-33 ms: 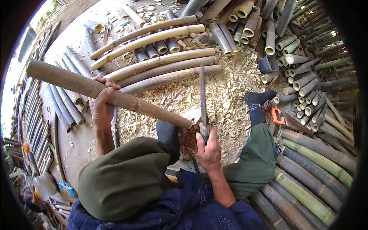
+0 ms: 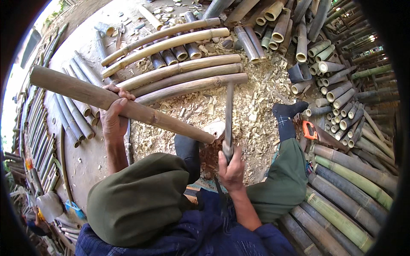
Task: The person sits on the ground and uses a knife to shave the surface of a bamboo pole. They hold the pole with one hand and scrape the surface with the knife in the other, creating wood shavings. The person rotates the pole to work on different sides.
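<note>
A brown bamboo pole (image 2: 166, 122) slants from the upper left to the middle. My left hand (image 2: 113, 114) is closed around it, fingers over the top. The pole's lower right end meets a pale-topped wooden block (image 2: 217, 125), just above my dark-socked left foot (image 2: 186, 153). In my right hand (image 2: 232, 171) is a long-bladed knife (image 2: 229, 112), gripped by its handle. The blade stands close to the pole's end and points away from me, its tip near the laid-out poles. I cannot tell whether the blade touches the pole or block.
Wood chips (image 2: 252, 113) cover the ground around the block. Cut bamboo poles (image 2: 183, 87) lie in a row beyond. Bamboo stacks (image 2: 337, 200) flank my right leg, near a saw with an orange handle (image 2: 309, 130). My right foot (image 2: 288, 112) is stretched forward.
The knife's blade has tilted slightly to the right, and its tip sits a little nearer to me. My right hand has turned a bit with it. The bamboo pole and left hand are almost unmoved.
</note>
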The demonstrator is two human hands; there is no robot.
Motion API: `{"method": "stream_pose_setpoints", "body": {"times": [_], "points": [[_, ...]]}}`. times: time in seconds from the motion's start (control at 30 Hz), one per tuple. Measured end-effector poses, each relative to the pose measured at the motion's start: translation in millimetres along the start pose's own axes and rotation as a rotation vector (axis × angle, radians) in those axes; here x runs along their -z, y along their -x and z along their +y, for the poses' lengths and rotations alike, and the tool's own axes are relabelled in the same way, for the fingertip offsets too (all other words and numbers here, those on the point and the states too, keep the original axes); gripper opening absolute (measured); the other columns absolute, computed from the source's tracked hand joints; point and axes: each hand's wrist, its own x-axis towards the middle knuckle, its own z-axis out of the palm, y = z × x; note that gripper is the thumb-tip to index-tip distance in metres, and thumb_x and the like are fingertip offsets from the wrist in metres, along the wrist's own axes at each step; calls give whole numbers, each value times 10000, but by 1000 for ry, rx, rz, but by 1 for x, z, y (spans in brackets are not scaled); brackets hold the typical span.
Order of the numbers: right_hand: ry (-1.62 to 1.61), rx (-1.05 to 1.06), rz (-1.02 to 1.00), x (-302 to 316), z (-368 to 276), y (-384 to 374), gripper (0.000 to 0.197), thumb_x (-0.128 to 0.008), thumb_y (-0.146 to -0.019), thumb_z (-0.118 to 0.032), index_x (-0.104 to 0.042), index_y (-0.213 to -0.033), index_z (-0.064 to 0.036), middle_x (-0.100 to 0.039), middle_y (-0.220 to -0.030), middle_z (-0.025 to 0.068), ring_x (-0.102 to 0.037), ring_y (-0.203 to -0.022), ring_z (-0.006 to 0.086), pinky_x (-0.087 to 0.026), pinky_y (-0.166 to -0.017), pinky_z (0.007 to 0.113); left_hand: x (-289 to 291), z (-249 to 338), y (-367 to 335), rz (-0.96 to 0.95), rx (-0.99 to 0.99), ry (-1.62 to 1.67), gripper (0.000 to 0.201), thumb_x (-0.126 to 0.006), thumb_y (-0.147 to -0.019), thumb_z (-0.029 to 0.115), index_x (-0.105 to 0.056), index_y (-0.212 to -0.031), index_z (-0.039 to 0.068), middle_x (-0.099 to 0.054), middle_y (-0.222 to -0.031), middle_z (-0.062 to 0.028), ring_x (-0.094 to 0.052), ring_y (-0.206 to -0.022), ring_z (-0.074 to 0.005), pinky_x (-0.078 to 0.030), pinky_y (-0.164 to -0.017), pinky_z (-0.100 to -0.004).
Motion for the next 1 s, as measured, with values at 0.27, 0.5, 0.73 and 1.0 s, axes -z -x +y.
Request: {"method": "stream_pose_setpoints", "body": {"times": [0.27,0.5,0.73,1.0], "points": [[45,-98,-108,8,-8,0,341,-594,-1022,-308,-501,-1132,1,-682,-884,294,-673,-824,512,-498,-695,594,-11,-3,5,505,-60,-126,294,-805,-885,85,-604,-1088,13,-649,-884,-70,-671,-783,-170,-609,-803,-360],[306,-198,-198,-28,63,-3,345,-591,-1018,-324,-485,-1102,-6,-694,-905,322,-679,-879,530,-527,-755,600,-25,7,-3,356,-68,-143,318,-755,-872,-12,-575,-1133,6,-654,-936,-91,-690,-809,-202,-601,-807,-371],[-92,135,97,33,-38,9,302,-639,-1009,-242,-509,-1138,-2,-670,-762,253,-683,-725,478,-525,-607,532,-20,11,8,246,-52,-65,354,-750,-864,-25,-559,-1159,10,-637,-953,-64,-684,-858,-197,-587,-849,-368],[42,-5,-159,7,25,-3,390,-574,-1021,-379,-527,-1142,-11,-691,-892,300,-660,-868,547,-502,-741,612,-47,30,2,228,-29,-66,391,-761,-801,-54,-561,-1130,12,-611,-934,-70,-662,-829,-195,-588,-845,-365]]}}
